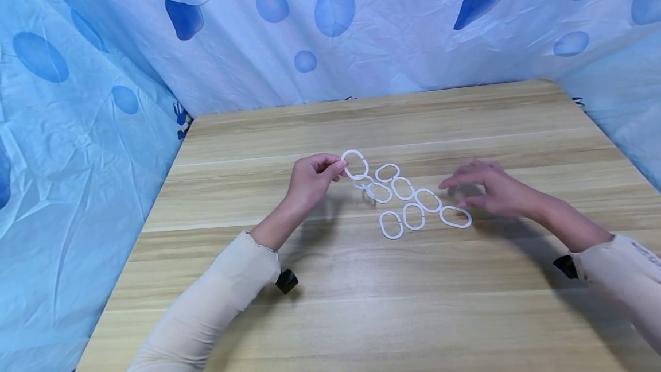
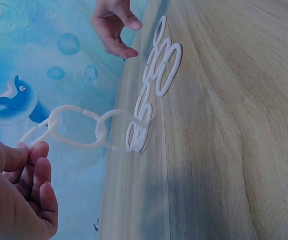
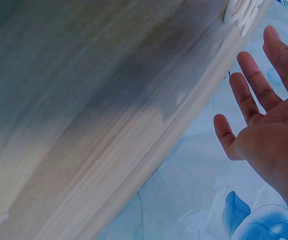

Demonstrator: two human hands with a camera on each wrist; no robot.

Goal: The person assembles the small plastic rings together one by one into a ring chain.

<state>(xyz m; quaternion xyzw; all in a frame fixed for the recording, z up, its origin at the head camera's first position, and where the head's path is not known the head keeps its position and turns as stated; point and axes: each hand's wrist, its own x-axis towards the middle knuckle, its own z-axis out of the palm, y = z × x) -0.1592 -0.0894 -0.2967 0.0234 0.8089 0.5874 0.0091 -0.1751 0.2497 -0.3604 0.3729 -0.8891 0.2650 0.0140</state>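
Note:
My left hand [image 1: 316, 181] pinches a white plastic oval link [image 1: 367, 166] between thumb and fingertips, raised over the table. From it hangs a short chain; in the left wrist view a second link [image 2: 66, 107] joins a third link [image 2: 114, 111], which slopes to the tabletop. Several white oval links lie loosely grouped to the right, some touching, with small gaps in their rims. My right hand [image 1: 490, 189] hovers with spread, relaxed fingers beside the rightmost link [image 1: 470, 218], holding nothing. In the right wrist view its palm and fingers [image 3: 254, 85] look apart from the links.
All this is on a light wood-grain table [image 1: 361, 303]. A blue curtain [image 1: 387, 27] with bubble and dolphin prints hangs behind it and at the sides. Black camera mounts [image 1: 286, 281] stick out at both sleeve cuffs.

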